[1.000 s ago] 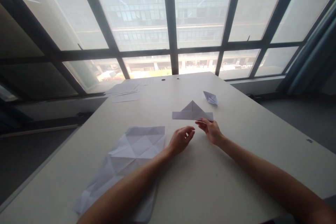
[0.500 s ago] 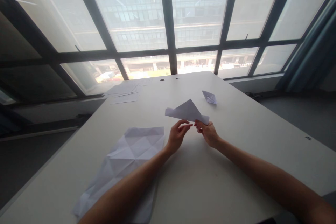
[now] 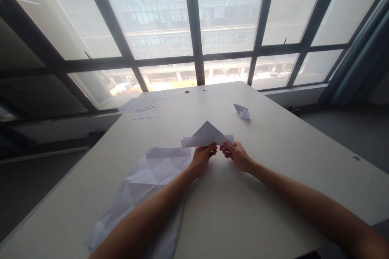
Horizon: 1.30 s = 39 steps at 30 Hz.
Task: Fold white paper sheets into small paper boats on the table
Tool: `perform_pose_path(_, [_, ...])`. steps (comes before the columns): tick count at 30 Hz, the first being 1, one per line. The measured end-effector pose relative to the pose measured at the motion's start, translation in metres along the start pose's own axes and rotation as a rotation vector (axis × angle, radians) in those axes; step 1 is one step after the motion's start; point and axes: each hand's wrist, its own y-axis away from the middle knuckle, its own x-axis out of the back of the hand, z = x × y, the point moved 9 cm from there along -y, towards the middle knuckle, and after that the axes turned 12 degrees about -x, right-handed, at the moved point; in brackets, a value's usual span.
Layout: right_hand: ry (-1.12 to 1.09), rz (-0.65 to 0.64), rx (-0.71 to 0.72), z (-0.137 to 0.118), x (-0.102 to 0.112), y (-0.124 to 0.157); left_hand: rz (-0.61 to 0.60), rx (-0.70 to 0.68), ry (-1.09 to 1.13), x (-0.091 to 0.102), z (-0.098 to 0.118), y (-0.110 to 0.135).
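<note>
A folded sheet of white paper [image 3: 206,132], with a triangular peak and flat strips sticking out at both sides, is held above the table. My left hand [image 3: 204,156] pinches its lower edge near the middle, fingers curled. Close beside it, my right hand [image 3: 237,154] grips the lower right part between thumb and fingers. Under my left forearm lies a large creased sheet of paper [image 3: 146,178], marked with crossing fold lines.
A small folded paper boat [image 3: 242,111] sits further back on the white table [image 3: 258,202]. Several loose paper sheets [image 3: 142,107] lie at the far left. Tall windows [image 3: 225,16] stand behind the table, and a blue curtain [image 3: 352,64] hangs at the right.
The folded paper has moved left and slightly down, and its tilt has levelled out. My left hand, open before, has closed on its lower edge. My right hand keeps its grip.
</note>
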Motion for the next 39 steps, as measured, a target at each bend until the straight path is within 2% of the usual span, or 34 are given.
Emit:
perform_pose_path(3, [-0.088, -0.083, -0.081, 0.001, -0.003, -0.001, 0.070, 0.057, 0.099, 0.006, -0.001, -0.001])
perform_pose_path(6, [-0.113, -0.099, -0.141, 0.005, 0.001, -0.003, 0.067, 0.101, 0.165, 0.005, 0.000, 0.000])
perform_pose_path(12, [-0.218, -0.257, -0.114, 0.004, -0.006, -0.002, 0.016, 0.093, 0.217, 0.000, 0.000, 0.000])
perform_pose_path(16, [-0.196, -0.326, -0.131, 0.004, -0.014, 0.003, 0.006, 0.085, 0.198, 0.000, 0.000, 0.000])
perform_pose_path(29, [-0.131, -0.278, -0.113, -0.001, -0.009, 0.004, 0.028, 0.084, 0.194, 0.002, 0.002, 0.000])
perform_pose_path(39, [-0.096, -0.341, -0.150, 0.001, -0.012, 0.008, -0.022, 0.084, 0.211, -0.004, 0.005, 0.001])
